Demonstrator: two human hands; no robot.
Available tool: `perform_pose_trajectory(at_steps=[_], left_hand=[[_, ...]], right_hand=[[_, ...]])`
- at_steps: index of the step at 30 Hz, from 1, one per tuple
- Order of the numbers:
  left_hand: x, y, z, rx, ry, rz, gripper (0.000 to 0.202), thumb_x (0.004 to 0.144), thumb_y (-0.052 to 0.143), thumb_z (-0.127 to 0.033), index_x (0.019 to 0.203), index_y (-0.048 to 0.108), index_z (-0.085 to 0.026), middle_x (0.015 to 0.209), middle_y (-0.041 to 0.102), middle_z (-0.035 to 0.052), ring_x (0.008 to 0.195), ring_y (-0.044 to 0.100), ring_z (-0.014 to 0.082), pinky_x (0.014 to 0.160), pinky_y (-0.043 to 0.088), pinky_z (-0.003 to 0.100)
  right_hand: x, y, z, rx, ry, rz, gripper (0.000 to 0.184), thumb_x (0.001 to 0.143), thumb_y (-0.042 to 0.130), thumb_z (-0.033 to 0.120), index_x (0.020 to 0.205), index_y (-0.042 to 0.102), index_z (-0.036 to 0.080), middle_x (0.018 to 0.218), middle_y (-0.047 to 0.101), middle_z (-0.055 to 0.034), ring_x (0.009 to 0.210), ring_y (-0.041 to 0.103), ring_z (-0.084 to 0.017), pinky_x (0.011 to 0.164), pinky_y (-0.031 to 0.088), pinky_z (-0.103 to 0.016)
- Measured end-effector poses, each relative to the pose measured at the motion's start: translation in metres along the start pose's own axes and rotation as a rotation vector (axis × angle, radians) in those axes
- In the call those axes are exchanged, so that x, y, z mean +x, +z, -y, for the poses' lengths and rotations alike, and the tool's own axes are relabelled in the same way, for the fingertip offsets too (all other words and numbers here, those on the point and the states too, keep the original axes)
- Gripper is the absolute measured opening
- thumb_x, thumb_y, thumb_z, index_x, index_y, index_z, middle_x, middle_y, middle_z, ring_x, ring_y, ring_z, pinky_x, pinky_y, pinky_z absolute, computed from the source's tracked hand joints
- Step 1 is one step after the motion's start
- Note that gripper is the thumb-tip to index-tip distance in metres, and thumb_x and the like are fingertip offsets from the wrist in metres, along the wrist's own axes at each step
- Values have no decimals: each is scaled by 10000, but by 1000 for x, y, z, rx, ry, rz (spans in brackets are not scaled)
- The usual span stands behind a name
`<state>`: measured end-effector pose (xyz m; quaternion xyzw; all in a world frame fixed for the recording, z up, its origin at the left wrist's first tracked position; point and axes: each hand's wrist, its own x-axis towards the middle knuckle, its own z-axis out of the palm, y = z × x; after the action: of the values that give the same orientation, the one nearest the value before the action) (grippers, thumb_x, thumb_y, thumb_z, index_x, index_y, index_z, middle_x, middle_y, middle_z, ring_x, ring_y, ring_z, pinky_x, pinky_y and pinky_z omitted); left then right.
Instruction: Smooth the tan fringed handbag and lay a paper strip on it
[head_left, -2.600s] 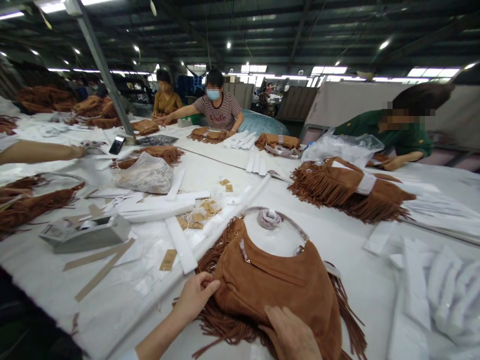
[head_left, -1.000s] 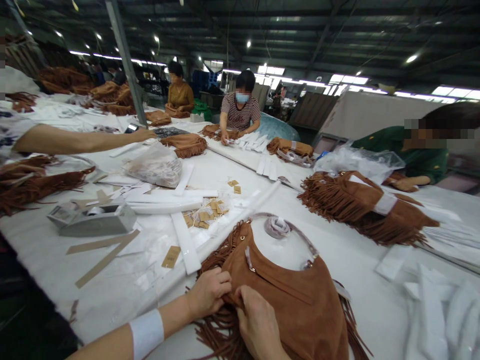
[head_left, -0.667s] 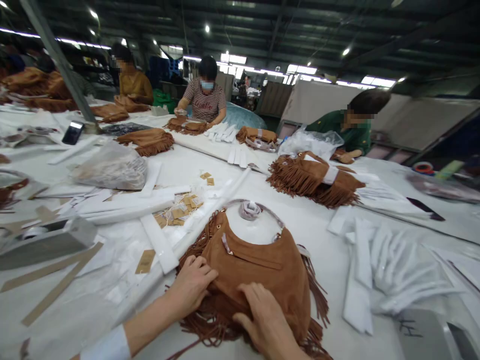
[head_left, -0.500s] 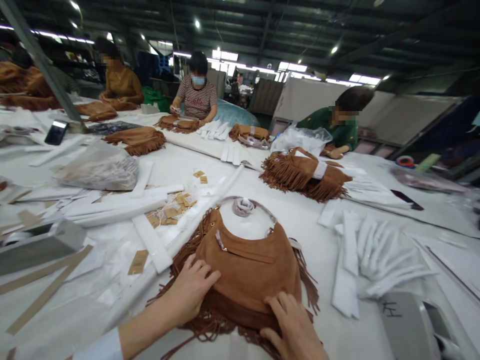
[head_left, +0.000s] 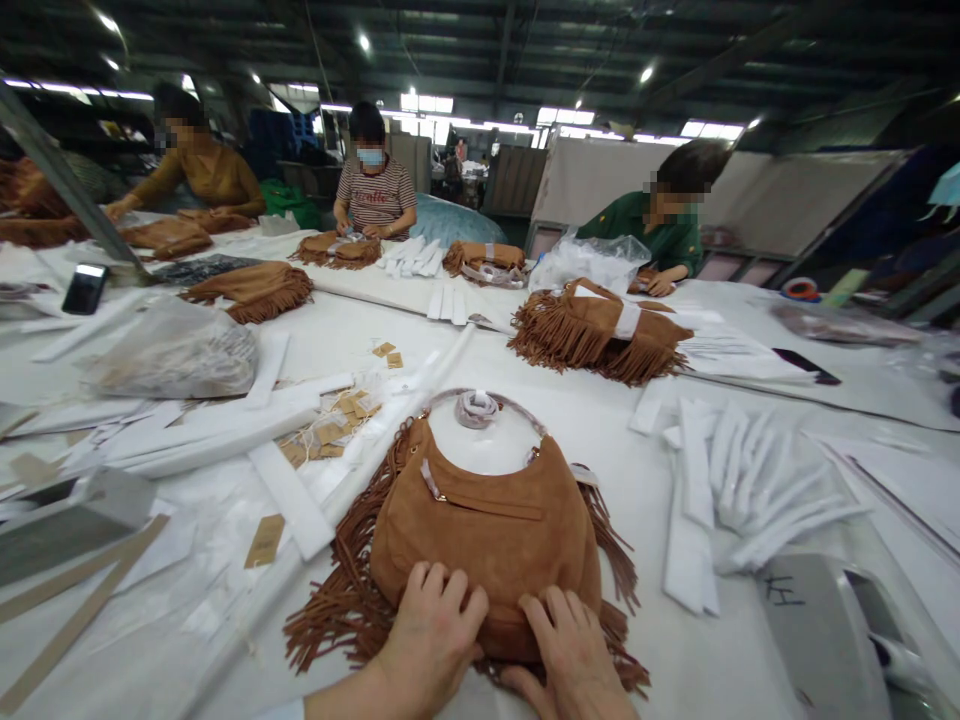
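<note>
White table [head_left: 622, 425]: two hands [head_left: 435, 630] [head_left: 574, 645] touch one fringed bag [head_left: 487, 540].

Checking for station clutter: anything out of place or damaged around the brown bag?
Mild clutter: a tan tag lies stray, apart from the tag pile, left of the brown bag. No damage visible on the bag's exposed side.

L hand [head_left: 435, 635] and R hand [head_left: 574, 650], both bare, rounded knuckles, R thumb in view, L forearm [head_left: 349, 698] bare approx. to btm edge, sliver of pale, whitish-blue L sleeve [head_left: 283, 711], plain fabric, rest cropped.
</note>
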<state>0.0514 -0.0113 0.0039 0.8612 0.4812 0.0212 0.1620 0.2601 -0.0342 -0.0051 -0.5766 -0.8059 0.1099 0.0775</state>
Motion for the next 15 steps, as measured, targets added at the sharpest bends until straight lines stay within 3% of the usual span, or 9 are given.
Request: perform_pose_trajectory(at_steps=[5, 9, 15], left_hand=[[14, 5, -1, 2, -15, 54, 191, 861, 550, -290, 1023, 548, -189, 988, 595, 95, 942, 539, 293, 861, 435, 503], [26, 4, 1, -5, 31, 90, 142, 842, 488, -181, 965, 561, -179, 953, 617, 97, 908, 562, 265, 838, 468, 453], [34, -4, 7, -2, 120, 131, 119, 797, 495, -154, 876, 573, -196, 871, 627, 71, 826, 586, 238, 741, 498, 380]], right_hand=[[12, -2, -6, -12, -44, 7, 299, 743, 739, 261, 977, 556, 234, 936, 588, -47, 892, 504, -288, 861, 356, -477], [18, -5, -10, -39, -64, 15, 131, 810, 665, 202, 868, 548, 219, 839, 605, -29, 817, 514, -249, 797, 340, -402], [21, -12, -6, -57, -30, 135, 164, 805, 596, 83, 885, 553, 220, 880, 635, -30, 838, 553, -247, 722, 359, -355]])
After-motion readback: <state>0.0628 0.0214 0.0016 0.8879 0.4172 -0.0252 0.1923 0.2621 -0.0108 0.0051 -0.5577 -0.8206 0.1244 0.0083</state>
